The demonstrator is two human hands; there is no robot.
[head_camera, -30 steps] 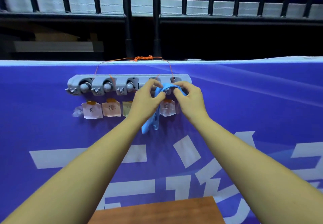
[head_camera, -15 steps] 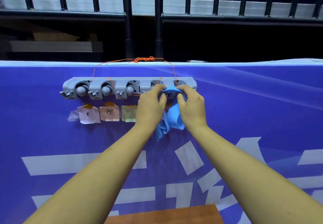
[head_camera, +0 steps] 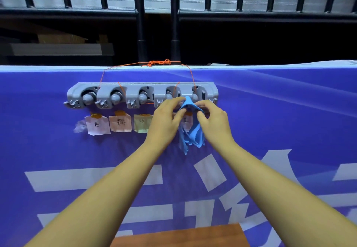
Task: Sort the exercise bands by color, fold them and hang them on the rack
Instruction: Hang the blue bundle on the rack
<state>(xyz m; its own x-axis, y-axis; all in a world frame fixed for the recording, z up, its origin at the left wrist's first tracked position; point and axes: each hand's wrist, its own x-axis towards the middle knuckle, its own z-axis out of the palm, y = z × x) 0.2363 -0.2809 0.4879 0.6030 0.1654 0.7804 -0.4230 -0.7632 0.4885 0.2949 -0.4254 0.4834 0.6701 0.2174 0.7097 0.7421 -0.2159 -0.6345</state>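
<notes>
Blue band point(head_camera: 191, 134): light blue, folded into several loops, its top fold against the right end of the grey rack point(head_camera: 133, 87), loops hanging below. Rack: five knobs, paper labels point(head_camera: 98, 125) beneath. Left hand point(head_camera: 165, 120) and right hand point(head_camera: 214, 120): raised side by side, fingers pinching the band's top.

One head-worn view; faces forward, slightly downward; close to the grey plastic hook rack point(head_camera: 158, 88) on the purple fabric banner point(head_camera: 280, 123).

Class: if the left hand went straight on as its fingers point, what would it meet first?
The left hand meets the blue band it pinches; behind that, probably the grey rack, depth unclear.
</notes>
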